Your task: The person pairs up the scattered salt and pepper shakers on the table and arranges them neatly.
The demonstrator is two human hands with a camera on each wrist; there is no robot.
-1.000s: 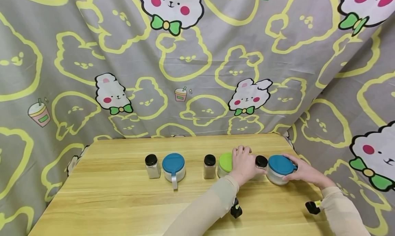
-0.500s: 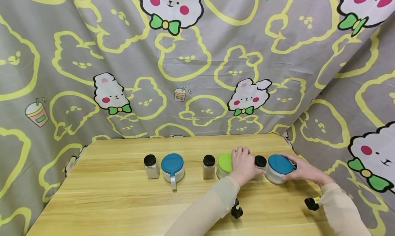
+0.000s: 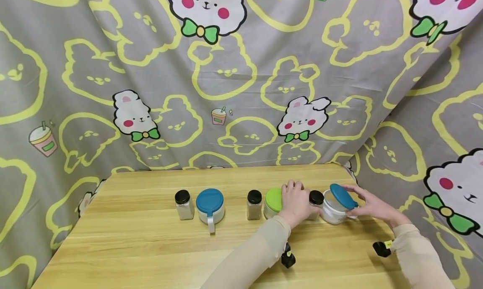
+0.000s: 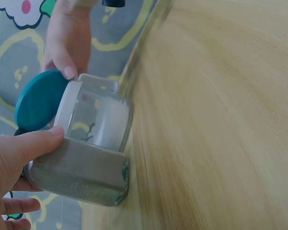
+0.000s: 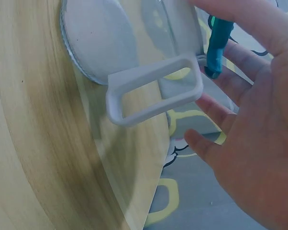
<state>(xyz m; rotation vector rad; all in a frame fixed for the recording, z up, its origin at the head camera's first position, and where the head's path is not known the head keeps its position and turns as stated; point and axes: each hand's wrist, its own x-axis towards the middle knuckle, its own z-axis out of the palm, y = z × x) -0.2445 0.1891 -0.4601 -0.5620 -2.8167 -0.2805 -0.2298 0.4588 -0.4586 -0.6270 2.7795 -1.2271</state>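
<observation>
In the head view my left hand (image 3: 296,203) holds a small square glass spice jar with a black cap (image 3: 316,197). Its thumb and a finger pinch the jar (image 4: 82,170) near the neck in the left wrist view. At the right, my right hand (image 3: 373,206) grips a clear round seasoning pot (image 3: 333,215) on its handle side, thumb at the rim. The pot's blue lid (image 3: 342,196) stands tilted up, hinged toward the right hand. A white loop handle (image 5: 156,91) shows between the pot and my palm in the right wrist view.
Left of my hands, in a row, stand a green-lidded pot (image 3: 273,201), a black-capped jar (image 3: 254,206), a blue-lidded pot (image 3: 209,201) with its handle forward, and another black-capped jar (image 3: 184,206). A patterned curtain (image 3: 234,92) hangs behind the wooden table (image 3: 151,247).
The right pot's blue lid has swung from lying flat to tilted up, baring the pot's mouth. My left hand stays on the black-capped jar.
</observation>
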